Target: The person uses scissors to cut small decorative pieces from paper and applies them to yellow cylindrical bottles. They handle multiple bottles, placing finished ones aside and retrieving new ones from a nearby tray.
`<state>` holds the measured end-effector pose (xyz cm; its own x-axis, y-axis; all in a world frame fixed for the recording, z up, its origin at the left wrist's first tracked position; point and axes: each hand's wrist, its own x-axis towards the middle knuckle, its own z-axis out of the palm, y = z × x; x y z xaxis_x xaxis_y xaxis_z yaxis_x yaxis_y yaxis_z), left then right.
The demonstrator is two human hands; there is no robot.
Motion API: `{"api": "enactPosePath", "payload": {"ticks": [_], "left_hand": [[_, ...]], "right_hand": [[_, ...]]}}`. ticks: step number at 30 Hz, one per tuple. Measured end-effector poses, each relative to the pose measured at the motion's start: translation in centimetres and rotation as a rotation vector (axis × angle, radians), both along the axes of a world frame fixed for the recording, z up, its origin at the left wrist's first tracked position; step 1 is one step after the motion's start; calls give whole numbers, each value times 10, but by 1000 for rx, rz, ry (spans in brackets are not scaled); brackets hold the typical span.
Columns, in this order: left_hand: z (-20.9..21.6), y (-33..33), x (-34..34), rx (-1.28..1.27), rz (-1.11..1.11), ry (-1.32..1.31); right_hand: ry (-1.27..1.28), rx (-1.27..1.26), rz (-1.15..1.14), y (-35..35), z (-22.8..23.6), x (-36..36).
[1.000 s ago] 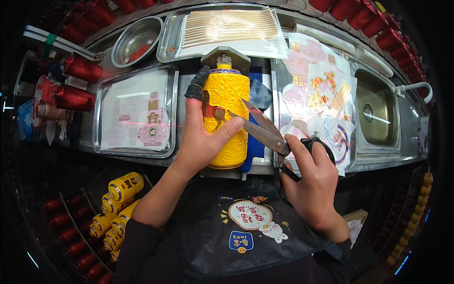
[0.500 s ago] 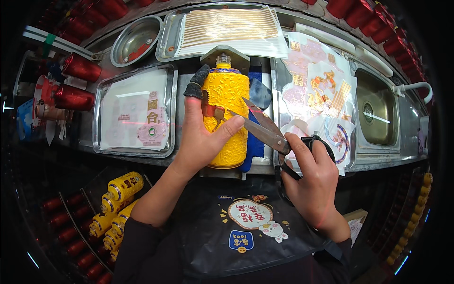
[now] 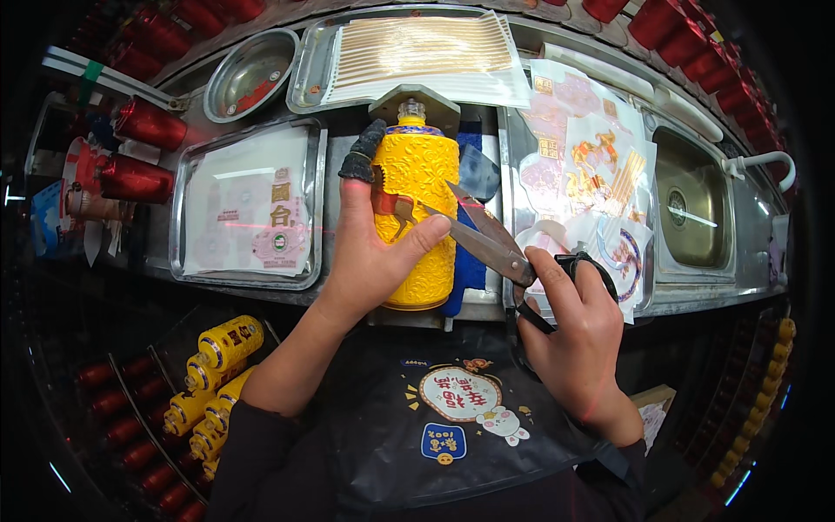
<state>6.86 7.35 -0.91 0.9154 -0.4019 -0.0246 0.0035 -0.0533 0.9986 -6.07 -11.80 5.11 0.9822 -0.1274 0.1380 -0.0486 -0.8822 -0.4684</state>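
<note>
A yellow embossed bottle lies on its side in the middle of the bench, its clear glass neck against a metal rest. My left hand grips it from the left, thumb across its front, with black cloth wrapped round a finger. Beside the thumb shows a red and brown horse-like decal on the yellow surface. In my right hand are black-handled scissors, my fingers through the loops. Their blades stand apart, the tips at the bottle's surface just past my left thumb.
Left of the bottle lies a tray of printed sheets; a metal bowl stands behind it. Striped gold strips fill the far tray. To the right are decal sheets and a sink. Several yellow bottles are stacked lower left.
Hardly anything differs: the scissors have shifted very slightly in my right hand's grip, while the bottle and my left hand stay in place.
</note>
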Motion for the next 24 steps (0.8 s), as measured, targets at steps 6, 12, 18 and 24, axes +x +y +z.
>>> {"api": "enactPosePath", "payload": {"ticks": [6, 12, 18, 24], "left_hand": [[-2, -1, 1, -71, -11, 16], [1, -1, 0, -57, -7, 22], [3, 0, -1, -11, 9, 54], [6, -2, 0, -27, 16, 64]], "right_hand": [[9, 11, -5, 1, 0, 1], [12, 12, 0, 0, 0, 2], [-3, 13, 8, -1, -2, 2], [-15, -1, 7, 0, -3, 2]]}}
